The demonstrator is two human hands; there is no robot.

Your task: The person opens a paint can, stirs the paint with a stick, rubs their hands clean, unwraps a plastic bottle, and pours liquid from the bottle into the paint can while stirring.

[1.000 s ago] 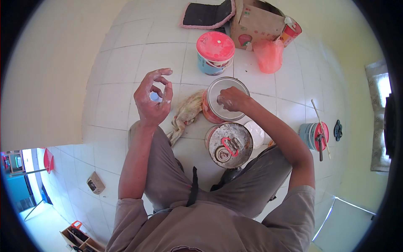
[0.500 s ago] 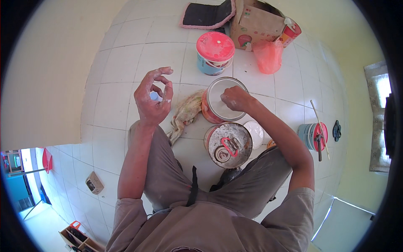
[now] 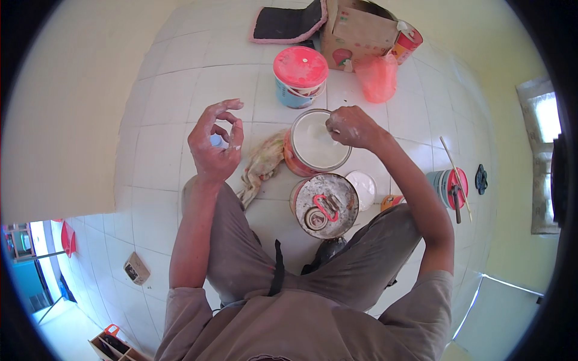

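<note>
My left hand point(image 3: 215, 143), smeared with white, is raised above my left knee. Its fingers curl round toward the thumb, about a small pale-blue thing point(image 3: 216, 140) that is mostly hidden. Over the right rim of an open bucket point(image 3: 310, 157), my right hand point(image 3: 354, 127) is closed with the back of the hand up; what it grips, if anything, is hidden. Thick white stuff fills much of the bucket, its surface marked by a ridge. Nearer me stands a tin with a crusted top point(image 3: 340, 224) and a red handle. A stained rag point(image 3: 264, 161) lies left of the bucket.
Beyond the bucket stands a pail with a red lid point(image 3: 301, 66). Farther off are a cardboard box point(image 3: 355, 31), a pink plastic bag point(image 3: 378, 79) and a black mat point(image 3: 286, 24). A white lid point(image 3: 362, 188) lies beside the tin. Another pail point(image 3: 441, 185) with a stick is at right.
My right hand has risen from inside the bucket's mouth toward its right rim, uncovering more of the white contents. My left hand keeps its curled pose. The view has shifted slightly.
</note>
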